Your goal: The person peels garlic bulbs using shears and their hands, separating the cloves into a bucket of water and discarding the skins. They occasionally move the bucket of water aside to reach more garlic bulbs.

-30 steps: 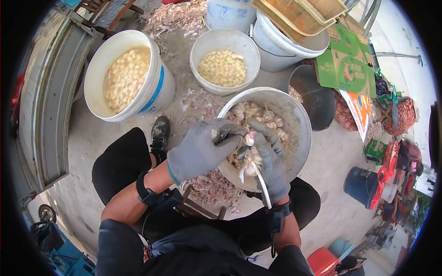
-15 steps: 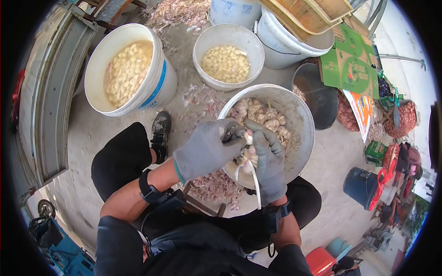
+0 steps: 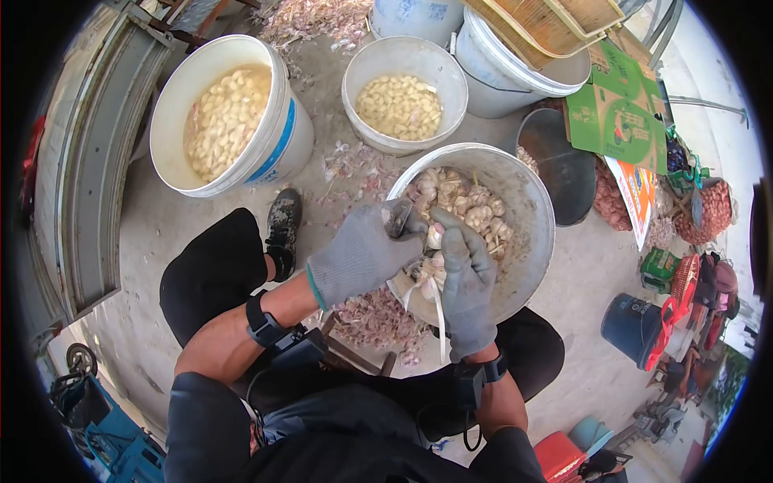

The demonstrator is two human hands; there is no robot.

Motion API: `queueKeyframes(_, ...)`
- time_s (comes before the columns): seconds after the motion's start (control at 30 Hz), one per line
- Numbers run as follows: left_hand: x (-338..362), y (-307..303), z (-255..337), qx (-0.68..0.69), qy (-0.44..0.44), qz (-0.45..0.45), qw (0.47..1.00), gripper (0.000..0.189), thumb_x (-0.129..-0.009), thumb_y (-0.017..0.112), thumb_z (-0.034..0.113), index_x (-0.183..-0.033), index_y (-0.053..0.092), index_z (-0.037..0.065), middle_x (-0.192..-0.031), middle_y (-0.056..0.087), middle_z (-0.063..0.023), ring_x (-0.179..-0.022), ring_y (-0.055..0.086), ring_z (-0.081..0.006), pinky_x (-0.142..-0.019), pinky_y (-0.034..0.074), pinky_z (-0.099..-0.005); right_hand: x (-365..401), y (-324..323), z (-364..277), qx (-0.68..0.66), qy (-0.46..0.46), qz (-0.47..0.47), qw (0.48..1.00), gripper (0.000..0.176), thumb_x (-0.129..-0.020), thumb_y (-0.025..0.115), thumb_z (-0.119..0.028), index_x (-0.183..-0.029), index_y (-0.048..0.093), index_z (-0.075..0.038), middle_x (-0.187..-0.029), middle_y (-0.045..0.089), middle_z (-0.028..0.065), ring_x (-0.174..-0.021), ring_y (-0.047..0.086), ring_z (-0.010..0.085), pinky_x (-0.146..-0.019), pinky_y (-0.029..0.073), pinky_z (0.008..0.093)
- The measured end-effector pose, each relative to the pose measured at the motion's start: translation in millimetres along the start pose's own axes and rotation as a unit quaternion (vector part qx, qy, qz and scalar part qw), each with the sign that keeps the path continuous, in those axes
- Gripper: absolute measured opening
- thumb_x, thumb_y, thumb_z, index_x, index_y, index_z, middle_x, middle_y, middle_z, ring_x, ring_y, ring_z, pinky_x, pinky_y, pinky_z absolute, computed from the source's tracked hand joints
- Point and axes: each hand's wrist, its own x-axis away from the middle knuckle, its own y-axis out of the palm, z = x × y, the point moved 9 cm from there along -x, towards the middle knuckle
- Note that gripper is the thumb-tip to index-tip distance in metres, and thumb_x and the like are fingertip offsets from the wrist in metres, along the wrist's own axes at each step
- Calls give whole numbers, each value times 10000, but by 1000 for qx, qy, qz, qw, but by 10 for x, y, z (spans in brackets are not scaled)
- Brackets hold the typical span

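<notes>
Both hands wear grey gloves and meet over the near side of a white bucket [image 3: 527,266] that holds whole garlic bulbs [image 3: 475,211]. Curled in my right hand [image 3: 469,282] is a garlic bulb [image 3: 436,235], partly peeled, with a pinkish clove showing at its top. A long pale stem [image 3: 441,322] hangs below that hand. My left hand [image 3: 366,251] is closed beside the bulb, its fingertips right at the clove. Something dark shows between its thumb and fingers; I cannot tell what it is.
Peeled cloves lie in liquid in a large white bucket [image 3: 278,129] at left and a smaller white tub [image 3: 459,101]. A black bucket [image 3: 568,181] and green cardboard [image 3: 616,121] stand at right. Garlic skins [image 3: 374,322] litter the floor. A blue bucket [image 3: 632,326] is farther right.
My left hand has shifted slightly up and left, and more of the pinkish clove shows. My right hand keeps hold of the bulb. The whole view has shifted a little.
</notes>
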Motion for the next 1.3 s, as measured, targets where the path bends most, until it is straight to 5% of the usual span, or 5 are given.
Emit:
queueKeyframes(0.47,98,-67,272,58,67,-43,995,162,-895,667,146,-986,689,15,-740,600,19,-675,548,-67,-604,466,-259,13,4,2,-63,122,-84,987,505,-1017,644,-401,-1304,620,14,-1066,702,61,-928,617,88,-833,486,233)
queueKeyframes(0.6,102,-163,92,218,-84,-41,971,196,-930,646,183,-998,703,8,-685,585,27,-569,516,-56,-504,411,-245,-12,-20,-83,-186,119,-86,971,557,-1023,614,-453,-1322,606,18,-951,699,83,-812,650,127,-762,516,264)
queueKeyframes(0.7,70,-220,277,-59,10,-10,998,212,-939,690,199,-1031,740,15,-799,680,-69,-668,630,-122,-626,504,-292,-2,45,-42,-147,150,-92,973,548,-1033,608,-421,-1349,595,26,-1043,715,101,-892,665,136,-827,528,281)
queueKeyframes(0.87,80,-135,348,-12,50,-30,998,224,-917,711,170,-1072,742,12,-966,733,-149,-861,688,-180,-810,539,-337,-86,50,-174,46,-27,-104,993,477,-1000,666,-252,-1373,606,39,-1250,693,112,-1055,653,143,-921,529,300)
queueKeyframes(1.3,46,-50,45,27,-44,-61,997,171,-948,666,154,-1008,688,-4,-790,667,-9,-670,594,-37,-590,497,-249,-2,114,-292,206,-125,-111,964,436,-950,690,-135,-1363,637,-5,-1248,702,133,-1092,664,183,-957,518,323)
